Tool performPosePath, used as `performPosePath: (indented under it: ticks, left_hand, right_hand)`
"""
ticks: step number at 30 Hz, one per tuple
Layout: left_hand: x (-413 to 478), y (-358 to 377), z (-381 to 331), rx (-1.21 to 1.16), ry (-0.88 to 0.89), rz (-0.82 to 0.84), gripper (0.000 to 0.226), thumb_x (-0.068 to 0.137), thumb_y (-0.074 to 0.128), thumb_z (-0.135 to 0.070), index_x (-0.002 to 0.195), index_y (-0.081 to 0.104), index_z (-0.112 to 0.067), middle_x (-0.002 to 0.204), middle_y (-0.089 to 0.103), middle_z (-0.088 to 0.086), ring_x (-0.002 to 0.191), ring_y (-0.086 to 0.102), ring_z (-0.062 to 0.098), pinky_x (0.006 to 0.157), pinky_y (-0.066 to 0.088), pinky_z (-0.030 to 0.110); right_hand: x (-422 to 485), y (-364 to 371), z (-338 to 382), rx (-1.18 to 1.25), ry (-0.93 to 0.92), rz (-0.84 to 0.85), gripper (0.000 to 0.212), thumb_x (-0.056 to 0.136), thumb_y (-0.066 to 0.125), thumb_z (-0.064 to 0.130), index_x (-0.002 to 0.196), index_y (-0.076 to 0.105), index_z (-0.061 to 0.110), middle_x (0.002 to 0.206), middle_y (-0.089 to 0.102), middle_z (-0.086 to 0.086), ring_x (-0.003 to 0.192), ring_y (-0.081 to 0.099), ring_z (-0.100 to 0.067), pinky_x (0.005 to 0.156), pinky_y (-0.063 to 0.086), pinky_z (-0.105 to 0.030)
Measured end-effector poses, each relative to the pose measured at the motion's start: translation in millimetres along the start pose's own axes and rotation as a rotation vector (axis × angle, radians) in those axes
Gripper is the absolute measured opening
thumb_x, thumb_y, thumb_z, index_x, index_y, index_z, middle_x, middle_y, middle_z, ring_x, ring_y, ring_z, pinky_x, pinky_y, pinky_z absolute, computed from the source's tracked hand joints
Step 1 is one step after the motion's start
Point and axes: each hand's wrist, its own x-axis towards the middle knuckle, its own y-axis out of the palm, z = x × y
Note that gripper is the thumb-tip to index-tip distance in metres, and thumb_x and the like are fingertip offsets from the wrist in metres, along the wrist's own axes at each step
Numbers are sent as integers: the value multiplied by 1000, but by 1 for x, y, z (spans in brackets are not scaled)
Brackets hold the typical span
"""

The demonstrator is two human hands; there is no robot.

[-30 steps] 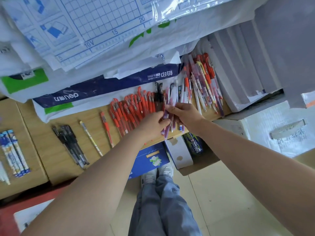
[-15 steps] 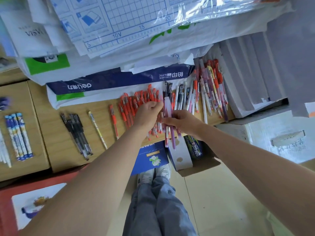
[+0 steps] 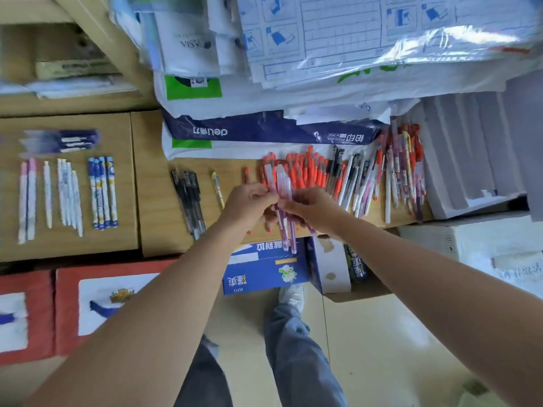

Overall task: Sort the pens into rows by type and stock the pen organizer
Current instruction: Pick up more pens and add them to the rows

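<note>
My left hand (image 3: 249,201) and my right hand (image 3: 314,210) meet over the shelf's front edge, and together they hold a small bunch of purple pens (image 3: 283,198) with pale caps, upright between the fingers. Behind the hands lies a row of red pens (image 3: 308,171). A mixed pile of pens (image 3: 393,177) lies to the right. Further left are a few black pens (image 3: 189,198), a single yellow pen (image 3: 217,188), blue-and-white pens (image 3: 103,192) and white pens (image 3: 69,195).
Wrapped paper reams (image 3: 264,130) and plastic-covered sheets are stacked at the back of the wooden shelf (image 3: 155,224). White foam blocks (image 3: 464,171) stand at the right. Blue boxes (image 3: 264,268) and red-and-white cartons (image 3: 67,312) sit below on the floor by my legs.
Both hands have drawn the purple pens back toward the shelf's front edge and bunched them upright. The view has swung left, showing more sorted pens on the left.
</note>
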Motion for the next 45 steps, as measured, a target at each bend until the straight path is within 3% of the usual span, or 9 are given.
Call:
performPosePath:
  ticks: [3, 6, 13, 17, 21, 27, 32, 37, 45]
  left_hand:
    - [-20, -43, 14, -116, -45, 15, 10, 90, 63, -13, 90, 68, -5, 88, 70, 10, 67, 70, 22, 79, 58, 40]
    - [-39, -88, 32, -153, -8, 20, 17, 94, 59, -20, 94, 68, -5, 91, 71, 9, 75, 69, 24, 59, 58, 22]
    - [-72, -215, 80, -224, 27, -26, 9, 86, 70, -19, 88, 70, -9, 75, 69, 4, 62, 65, 12, 63, 58, 27]
    - [-89, -290, 106, -314, 20, -2, 13, 93, 59, -9, 94, 65, 2, 71, 59, 9, 50, 59, 10, 55, 56, 24]
    - [-99, -354, 122, -333, 55, 6, 12, 94, 56, -8, 86, 64, -2, 64, 60, 3, 49, 58, 8, 54, 51, 19]
    - [-103, -409, 127, -416, 4, -31, 18, 91, 64, -22, 87, 63, -5, 60, 58, -1, 49, 49, 8, 48, 41, 19]
    - [-104, -431, 121, -450, -121, -339, 37, 75, 77, -45, 91, 63, -14, 66, 60, 1, 44, 41, 9, 42, 33, 17]
    - [-99, -440, 118, -349, -70, -454, 19, 78, 71, -21, 95, 65, -15, 68, 63, 8, 46, 48, 15, 51, 40, 27]
    - [-82, -463, 118, -418, -114, -402, 15, 90, 51, -12, 97, 60, -1, 58, 49, 6, 30, 38, 4, 34, 31, 14]
  right_hand:
    - [1, 41, 22, -87, -27, 64, 30, 91, 60, 35, 82, 64, 7, 58, 53, -2, 48, 44, -16, 42, 38, -21]
    - [3, 89, 47, -135, -39, 101, 33, 92, 59, 34, 85, 64, 3, 61, 51, -5, 52, 43, -16, 45, 36, -22]
    - [18, 216, 114, -283, -73, 148, 29, 97, 52, 37, 91, 64, 11, 54, 51, 5, 35, 42, 2, 48, 34, -20]
    - [31, 288, 148, -295, -91, 199, 30, 100, 45, 33, 105, 62, 9, 86, 69, -7, 77, 64, -13, 78, 50, -34]
    - [36, 345, 182, -65, -64, 327, 23, 103, 38, 16, 114, 49, -1, 78, 59, -14, 61, 64, -11, 60, 52, -18]
    - [49, 381, 220, -104, -54, 430, 18, 102, 40, 25, 101, 51, 11, 72, 48, -9, 60, 48, -21, 57, 44, -28]
    - [63, 387, 238, -290, -88, 503, 24, 103, 38, 30, 104, 45, 7, 76, 47, -6, 59, 46, -15, 47, 39, -19]
    - [74, 389, 248, -405, -117, 656, 24, 102, 39, 33, 99, 39, 9, 72, 41, -1, 55, 39, -10, 52, 40, -19]
    - [106, 378, 268, -260, -85, 600, 19, 98, 51, 28, 104, 55, 11, 74, 55, -4, 53, 48, -12, 47, 41, -22]
